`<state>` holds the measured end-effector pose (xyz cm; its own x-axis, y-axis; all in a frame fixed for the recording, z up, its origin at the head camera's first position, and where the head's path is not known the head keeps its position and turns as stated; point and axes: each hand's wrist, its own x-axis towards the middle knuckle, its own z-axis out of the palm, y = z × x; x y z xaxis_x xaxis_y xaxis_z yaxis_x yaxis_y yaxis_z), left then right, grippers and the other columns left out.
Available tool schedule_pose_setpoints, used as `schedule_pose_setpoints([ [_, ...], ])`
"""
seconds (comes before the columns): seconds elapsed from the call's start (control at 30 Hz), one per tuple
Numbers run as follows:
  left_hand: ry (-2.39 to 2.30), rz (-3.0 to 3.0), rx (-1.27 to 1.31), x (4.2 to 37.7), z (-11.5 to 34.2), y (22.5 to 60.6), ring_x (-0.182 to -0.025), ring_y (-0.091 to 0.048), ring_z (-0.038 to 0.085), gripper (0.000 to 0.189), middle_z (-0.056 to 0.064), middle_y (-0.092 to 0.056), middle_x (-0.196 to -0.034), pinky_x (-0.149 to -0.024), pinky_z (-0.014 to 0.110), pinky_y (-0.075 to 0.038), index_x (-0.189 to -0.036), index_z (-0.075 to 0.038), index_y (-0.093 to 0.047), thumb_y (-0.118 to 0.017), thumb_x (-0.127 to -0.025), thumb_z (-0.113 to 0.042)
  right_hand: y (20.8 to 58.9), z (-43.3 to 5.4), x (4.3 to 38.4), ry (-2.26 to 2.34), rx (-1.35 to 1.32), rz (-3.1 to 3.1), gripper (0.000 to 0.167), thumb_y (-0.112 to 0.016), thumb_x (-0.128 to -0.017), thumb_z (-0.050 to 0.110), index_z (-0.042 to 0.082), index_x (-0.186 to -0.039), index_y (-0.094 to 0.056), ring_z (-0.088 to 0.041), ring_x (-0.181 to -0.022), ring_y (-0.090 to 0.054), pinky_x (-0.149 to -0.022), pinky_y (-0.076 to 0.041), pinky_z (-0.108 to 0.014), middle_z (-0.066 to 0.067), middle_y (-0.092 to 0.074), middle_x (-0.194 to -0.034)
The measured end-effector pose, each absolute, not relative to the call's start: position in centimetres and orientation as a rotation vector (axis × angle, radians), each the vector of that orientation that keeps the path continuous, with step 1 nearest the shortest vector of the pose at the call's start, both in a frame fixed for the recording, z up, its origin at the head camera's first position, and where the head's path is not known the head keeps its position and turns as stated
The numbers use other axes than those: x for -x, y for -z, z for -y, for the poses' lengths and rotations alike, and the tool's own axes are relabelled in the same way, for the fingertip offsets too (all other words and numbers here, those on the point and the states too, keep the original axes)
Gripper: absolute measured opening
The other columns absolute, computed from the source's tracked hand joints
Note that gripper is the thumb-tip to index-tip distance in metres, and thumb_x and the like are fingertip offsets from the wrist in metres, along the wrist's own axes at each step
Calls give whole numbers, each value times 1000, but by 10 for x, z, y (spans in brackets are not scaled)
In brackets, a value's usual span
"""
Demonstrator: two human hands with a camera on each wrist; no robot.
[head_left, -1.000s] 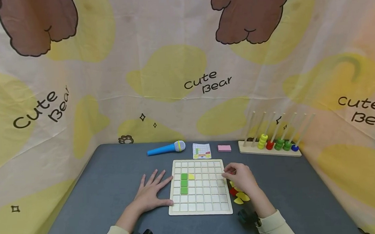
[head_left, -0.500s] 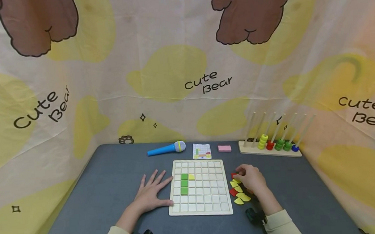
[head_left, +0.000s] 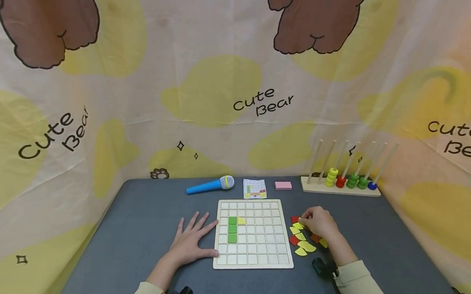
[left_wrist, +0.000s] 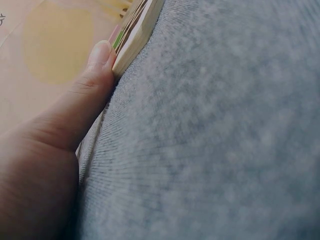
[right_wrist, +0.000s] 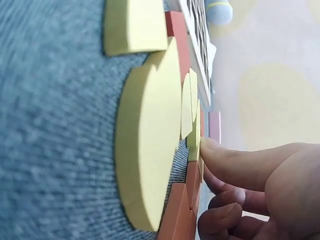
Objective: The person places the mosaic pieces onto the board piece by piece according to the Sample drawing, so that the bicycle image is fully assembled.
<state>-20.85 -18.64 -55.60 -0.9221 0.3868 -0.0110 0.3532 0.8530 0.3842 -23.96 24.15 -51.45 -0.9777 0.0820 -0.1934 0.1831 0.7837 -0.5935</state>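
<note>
A white grid board [head_left: 263, 245] with a pale wooden frame lies mid-table, with several green squares [head_left: 232, 229] and one yellow tile [head_left: 241, 221] on it. My left hand [head_left: 190, 243] is spread flat at its left side, the thumb and index finger at the frame. In the left wrist view the thumb [left_wrist: 100, 57] meets the board's edge [left_wrist: 132, 55]. Right of the board my right hand [head_left: 320, 225] reaches over a pile of loose yellow, red and orange pieces. Its thumb [right_wrist: 215, 147] and curled fingers pinch a yellow piece [right_wrist: 194, 147] in the right wrist view.
Behind the board lie a blue toy microphone [head_left: 209, 185], a patterned card [head_left: 255, 189] and a pink block [head_left: 283, 186]. A peg rack [head_left: 341, 186] with coloured beads stands at the back right. Curved yellow pieces [head_left: 306, 246] lie near the board's right edge.
My right hand has moved from the board's right edge out to the right, over the loose pieces, uncovering more of them. The left hand has stayed in place.
</note>
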Motion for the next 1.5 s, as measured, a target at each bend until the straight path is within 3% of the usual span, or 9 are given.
schedule_pose_setpoints([
  [0.53,-572,-2957,-608,207,186,555,-157,-9,38,100,1,-23,-168,-117,73,3,-157,-41,-35,-61,-72,-86,506,-246,243,1091,-107,-2801,24,-64,-100,27,4,-98,-58,-21,-67,-51,-55,-41,-30,-9,-53,-81],
  [0.83,-557,-2945,-587,209,186,556,-157,-6,36,102,0,-20,-169,-118,71,5,-158,-42,-32,-59,-71,-88,492,-226,241,1147,11,-2850,28,-66,-99,22,7,-123,-67,-21,-74,-54,-60,-48,-29,-8,-63,-90],
  [1.5,-566,-2953,-586,209,184,555,-157,-9,37,101,1,-22,-169,-118,71,3,-157,-39,-35,-65,-72,-84,481,-169,232,1257,173,-2789,13,-79,-89,18,11,-92,-69,-17,-71,-56,-60,-49,-28,-1,-65,-81],
])
